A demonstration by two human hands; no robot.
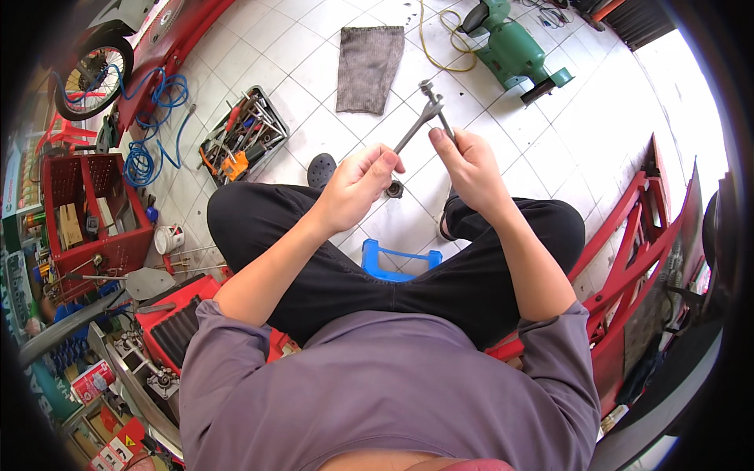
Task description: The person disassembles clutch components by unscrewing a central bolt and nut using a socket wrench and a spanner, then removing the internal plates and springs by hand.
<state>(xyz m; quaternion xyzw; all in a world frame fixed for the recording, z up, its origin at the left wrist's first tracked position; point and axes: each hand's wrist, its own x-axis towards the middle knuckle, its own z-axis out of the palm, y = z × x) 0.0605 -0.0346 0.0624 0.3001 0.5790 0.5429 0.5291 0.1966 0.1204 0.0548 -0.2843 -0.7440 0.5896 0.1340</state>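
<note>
My left hand point(357, 188) is closed around a steel wrench point(414, 132), its jaw end pointing up and away from me. My right hand point(473, 170) grips a thin dark metal rod point(444, 123) with a knobby head at its far end. The wrench's jaw meets or overlaps the rod near that head; whether it is seated on it I cannot tell. Just below my left fingers shows a small round metal part point(395, 189), on or near the floor. The lower ends of wrench and rod are hidden in my hands.
A tray of hand tools point(245, 137) lies front left, near a coiled blue hose point(141, 161). A grey cloth point(369, 71) and a green bench grinder point(514, 51) lie ahead. Red metal frames point(628, 251) stand at right, a red crate point(102, 255) at left, a blue stool point(385, 275) between my legs.
</note>
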